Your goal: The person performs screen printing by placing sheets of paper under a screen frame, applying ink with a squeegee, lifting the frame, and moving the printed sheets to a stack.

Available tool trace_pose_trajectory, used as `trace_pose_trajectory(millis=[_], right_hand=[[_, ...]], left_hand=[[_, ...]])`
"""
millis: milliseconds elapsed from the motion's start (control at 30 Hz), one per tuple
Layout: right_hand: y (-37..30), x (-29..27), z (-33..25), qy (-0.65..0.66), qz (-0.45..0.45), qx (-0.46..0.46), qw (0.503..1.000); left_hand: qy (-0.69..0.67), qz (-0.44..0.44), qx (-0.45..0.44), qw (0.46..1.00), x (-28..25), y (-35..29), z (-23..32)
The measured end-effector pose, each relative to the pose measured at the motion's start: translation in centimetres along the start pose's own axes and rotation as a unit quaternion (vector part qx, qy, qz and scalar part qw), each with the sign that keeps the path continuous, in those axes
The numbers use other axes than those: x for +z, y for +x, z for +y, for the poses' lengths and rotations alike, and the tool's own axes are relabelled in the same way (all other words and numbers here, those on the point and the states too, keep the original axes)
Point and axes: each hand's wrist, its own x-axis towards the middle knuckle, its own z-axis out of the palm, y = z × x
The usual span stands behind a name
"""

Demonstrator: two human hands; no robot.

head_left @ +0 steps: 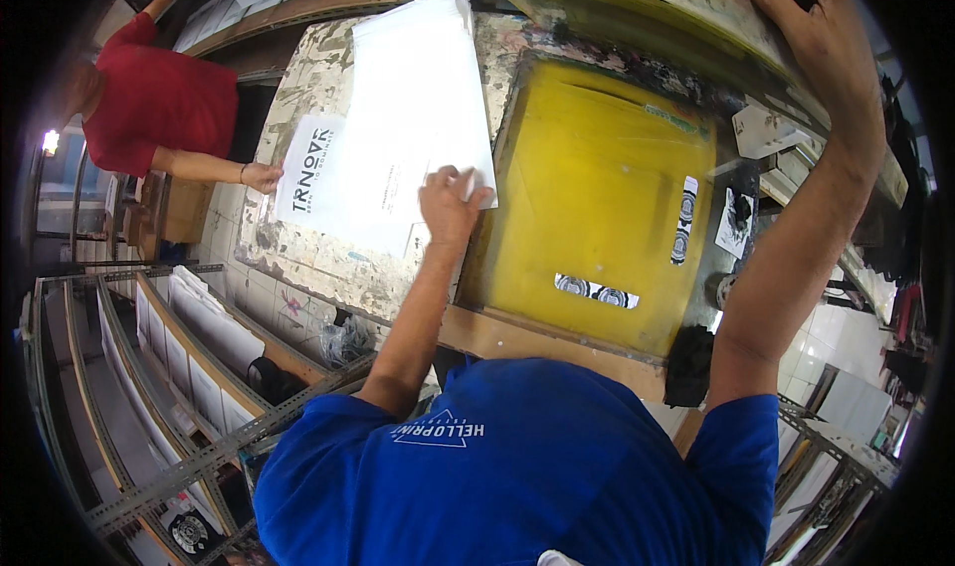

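My right hand [821,59] is wrapped over the edge of a raised screen-printing frame [686,34], tilted up at the far right. Down at the lower right corner of a stack of white paper sheets [418,89], my left hand [453,208] has its fingers bent, apparently pinching a sheet's edge. A white sheet with black printed lettering [316,168] sticks out at the stack's left, and a co-worker's hand [263,177] holds its edge. Below the raised frame, to the right of the stack, lies a flat yellow panel [597,188].
Two small printed strips [597,291] lie on the yellow panel. The paper rests on a paint-stained table [298,79]. A co-worker in a red shirt [164,103] stands at its left. Metal racks with boards [199,342] fill the lower left. A black cloth [688,365] hangs beside the panel.
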Motion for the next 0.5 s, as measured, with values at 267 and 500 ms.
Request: trace_pose_trajectory(millis=[267, 500], right_hand=[[0.6, 1.3, 4.5, 0.044, 0.021, -0.034, 0.998], [-0.6, 1.4, -0.6, -0.019, 0.059, -0.031, 0.998]], left_hand=[[-0.29, 0.139, -0.151, 0.935, 1.7, 1.7, -1.7], [-0.338, -0.05, -0.274, 0.899, -2.5, 4.4, -3.5]])
